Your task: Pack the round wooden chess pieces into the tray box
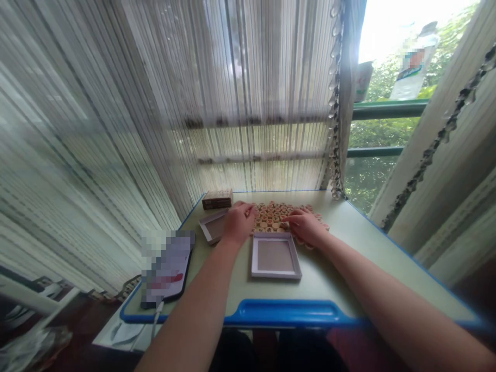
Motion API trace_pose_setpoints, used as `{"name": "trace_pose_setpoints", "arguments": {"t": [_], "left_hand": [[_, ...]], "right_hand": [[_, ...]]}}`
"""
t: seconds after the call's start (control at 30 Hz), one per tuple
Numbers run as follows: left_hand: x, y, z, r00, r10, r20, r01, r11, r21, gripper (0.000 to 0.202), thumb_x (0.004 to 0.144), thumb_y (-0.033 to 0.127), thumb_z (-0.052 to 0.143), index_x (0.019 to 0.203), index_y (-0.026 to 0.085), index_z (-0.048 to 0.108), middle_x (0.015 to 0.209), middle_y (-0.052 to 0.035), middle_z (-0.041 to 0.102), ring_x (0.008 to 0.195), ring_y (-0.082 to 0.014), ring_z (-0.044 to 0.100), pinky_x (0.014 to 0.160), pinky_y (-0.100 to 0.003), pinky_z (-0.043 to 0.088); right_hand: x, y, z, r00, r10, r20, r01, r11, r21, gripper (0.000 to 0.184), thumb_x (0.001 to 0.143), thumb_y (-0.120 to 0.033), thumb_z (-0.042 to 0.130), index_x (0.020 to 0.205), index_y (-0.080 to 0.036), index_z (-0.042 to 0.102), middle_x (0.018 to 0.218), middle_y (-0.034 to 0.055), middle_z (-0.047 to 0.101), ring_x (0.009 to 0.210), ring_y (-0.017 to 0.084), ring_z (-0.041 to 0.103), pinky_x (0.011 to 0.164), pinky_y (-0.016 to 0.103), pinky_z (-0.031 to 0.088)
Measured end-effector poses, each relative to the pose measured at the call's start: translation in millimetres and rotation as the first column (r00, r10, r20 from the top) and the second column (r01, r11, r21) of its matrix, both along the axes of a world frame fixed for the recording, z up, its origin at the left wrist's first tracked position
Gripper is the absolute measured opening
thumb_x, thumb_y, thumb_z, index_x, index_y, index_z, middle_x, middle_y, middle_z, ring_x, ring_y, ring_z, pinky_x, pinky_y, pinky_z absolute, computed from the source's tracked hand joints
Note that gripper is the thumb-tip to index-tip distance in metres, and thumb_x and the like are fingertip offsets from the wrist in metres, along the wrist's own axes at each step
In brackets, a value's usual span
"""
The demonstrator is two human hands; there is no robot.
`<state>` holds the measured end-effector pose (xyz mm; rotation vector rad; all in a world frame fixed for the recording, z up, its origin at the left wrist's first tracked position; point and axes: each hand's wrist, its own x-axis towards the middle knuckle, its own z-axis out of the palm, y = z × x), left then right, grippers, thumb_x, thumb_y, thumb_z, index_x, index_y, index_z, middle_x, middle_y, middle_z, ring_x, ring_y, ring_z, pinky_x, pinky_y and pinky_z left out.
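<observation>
Many round wooden Chinese chess pieces with red and dark markings lie in a tight cluster on the table. At the cluster's left edge, my left hand is closed, thumb and fingers pinched together. What it holds, if anything, is too small to make out. My right hand reaches over the right part of the cluster, its fingertips closed on one chess piece near the front. In front of the cluster sits a shallow open box, nothing visible inside. A second shallow box part lies tilted behind my left hand, partly hidden.
A folded wooden board or case stands at the back left of the pale, blue-edged table. A phone with a white cable lies at the left edge. String curtains hang behind, with a window at right.
</observation>
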<state>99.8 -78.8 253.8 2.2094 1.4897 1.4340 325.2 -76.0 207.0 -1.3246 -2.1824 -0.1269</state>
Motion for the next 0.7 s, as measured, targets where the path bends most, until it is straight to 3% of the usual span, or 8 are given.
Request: {"name": "trace_pose_setpoints", "arguments": {"t": [0.03, 0.1, 0.17, 0.2, 0.27, 0.33, 0.43, 0.7], "left_hand": [[-1.0, 1.2, 8.1, 0.977, 0.032, 0.209, -0.028, 0.999, -0.022, 0.023, 0.079, 0.031, 0.049, 0.092, 0.018, 0.063, 0.083, -0.0049, 0.063, 0.069, -0.0127, 0.059, 0.066, -0.026, 0.049], [0.5, 8.0, 26.7, 0.789, 0.152, 0.595, -0.072, 0.985, -0.155, 0.027, 0.082, 0.029, 0.042, 0.101, 0.017, 0.056, 0.080, -0.0037, 0.063, 0.059, -0.0100, 0.058, 0.054, -0.022, 0.046], [6.1, 18.1, 42.3, 0.662, 0.200, 0.722, -0.024, 0.969, -0.246, 0.029, 0.084, 0.025, 0.033, 0.104, 0.016, 0.051, 0.080, -0.0048, 0.062, 0.057, -0.0099, 0.058, 0.050, -0.022, 0.045], [9.9, 23.0, 46.6, 0.677, 0.202, 0.708, -0.040, 0.970, -0.239, 0.029, 0.083, 0.024, 0.034, 0.106, 0.016, 0.050, 0.082, -0.0052, 0.063, 0.058, -0.0102, 0.059, 0.051, -0.022, 0.045], [17.2, 29.6, 45.3, 0.835, 0.179, 0.521, -0.127, 0.983, -0.133, 0.028, 0.082, 0.023, 0.039, 0.107, 0.018, 0.050, 0.085, -0.0055, 0.063, 0.064, -0.0118, 0.060, 0.056, -0.024, 0.046], [22.0, 31.1, 32.6, 0.998, 0.022, 0.056, -0.023, 1.000, 0.018, 0.026, 0.080, 0.025, 0.046, 0.103, 0.020, 0.056, 0.085, -0.0046, 0.065, 0.076, -0.0153, 0.060, 0.069, -0.028, 0.047], [22.2, 27.7, 8.6, 0.841, -0.202, -0.502, 0.172, 0.979, -0.105, 0.016, 0.076, 0.032, 0.054, 0.079, 0.021, 0.065, 0.078, -0.0043, 0.066, 0.083, -0.0203, 0.059, 0.076, -0.032, 0.046], [12.1, 26.1, 8.0, 0.752, -0.219, -0.622, 0.095, 0.970, -0.226, 0.022, 0.078, 0.028, 0.048, 0.079, 0.022, 0.069, 0.086, -0.0058, 0.068, 0.085, -0.0198, 0.059, 0.077, -0.028, 0.045]], "right_hand": [[-0.9, -0.3, -0.6, 1.000, 0.016, 0.003, -0.016, 1.000, 0.001, 0.032, 0.082, -0.015, 0.047, 0.097, -0.027, 0.071, 0.091, 0.0062, 0.065, 0.089, 0.022, 0.051, 0.081, 0.035, 0.043], [-3.7, -2.7, -0.9, 0.998, 0.050, 0.029, -0.050, 0.999, -0.015, 0.031, 0.081, -0.016, 0.048, 0.095, -0.029, 0.072, 0.092, 0.0059, 0.065, 0.089, 0.022, 0.051, 0.080, 0.036, 0.043], [-7.0, -6.9, 0.0, 0.995, 0.075, 0.063, -0.072, 0.996, -0.045, 0.031, 0.080, -0.015, 0.049, 0.092, -0.030, 0.073, 0.094, 0.0056, 0.065, 0.090, 0.023, 0.051, 0.081, 0.038, 0.042], [-8.4, -9.2, 0.9, 0.994, 0.086, 0.074, -0.081, 0.995, -0.059, 0.031, 0.080, -0.014, 0.049, 0.091, -0.031, 0.073, 0.094, 0.0054, 0.064, 0.090, 0.023, 0.051, 0.082, 0.038, 0.041], [-10.2, -12.8, 3.2, 0.991, 0.111, 0.080, -0.104, 0.991, -0.080, 0.031, 0.082, -0.015, 0.049, 0.092, -0.032, 0.073, 0.094, 0.0050, 0.064, 0.090, 0.023, 0.051, 0.082, 0.038, 0.041], [-10.8, -14.3, 5.8, 0.987, 0.137, 0.082, -0.130, 0.987, -0.093, 0.028, 0.083, -0.018, 0.050, 0.093, -0.032, 0.073, 0.093, 0.0048, 0.064, 0.089, 0.022, 0.052, 0.081, 0.037, 0.041], [-11.0, -13.4, 8.5, 0.986, 0.140, 0.095, -0.131, 0.987, -0.094, 0.023, 0.085, -0.029, 0.051, 0.093, -0.032, 0.072, 0.090, 0.0053, 0.065, 0.086, 0.023, 0.051, 0.078, 0.036, 0.041], [-10.4, -7.9, 4.8, 0.996, 0.007, 0.091, 0.001, 0.996, -0.086, 0.024, 0.077, -0.045, 0.060, 0.085, -0.027, 0.072, 0.087, 0.0059, 0.064, 0.087, 0.023, 0.049, 0.079, 0.035, 0.038]]}}
